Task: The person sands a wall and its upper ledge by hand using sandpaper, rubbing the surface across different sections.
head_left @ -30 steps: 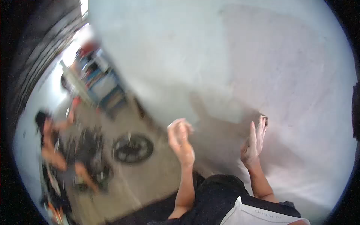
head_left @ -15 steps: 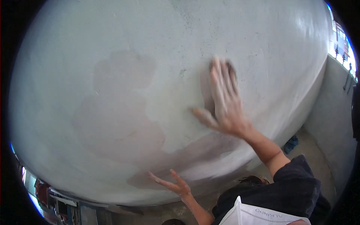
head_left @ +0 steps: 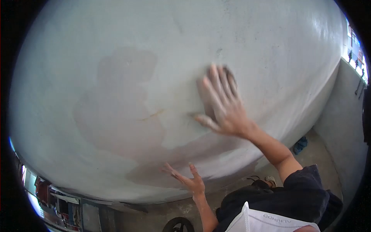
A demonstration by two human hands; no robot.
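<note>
Wall (head_left: 177, 83) is now coming within working reach, your flattened right hand (head_left: 227, 110) covering something dark (head_left: 231, 79), your spread left hand (head_left: 189, 181) empty.

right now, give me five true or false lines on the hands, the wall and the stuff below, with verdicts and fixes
1. The right hand is higher in the view than the left hand. True.
2. The left hand is clenched into a fist. False: it is open.
3. The wall has darker patches on it. True.
4. A dark wheel is partly cut off by the bottom edge of the view. True.
5. Only bare ground shows to the right of the wheel. False: a blue item lies there, on the floor.
</note>
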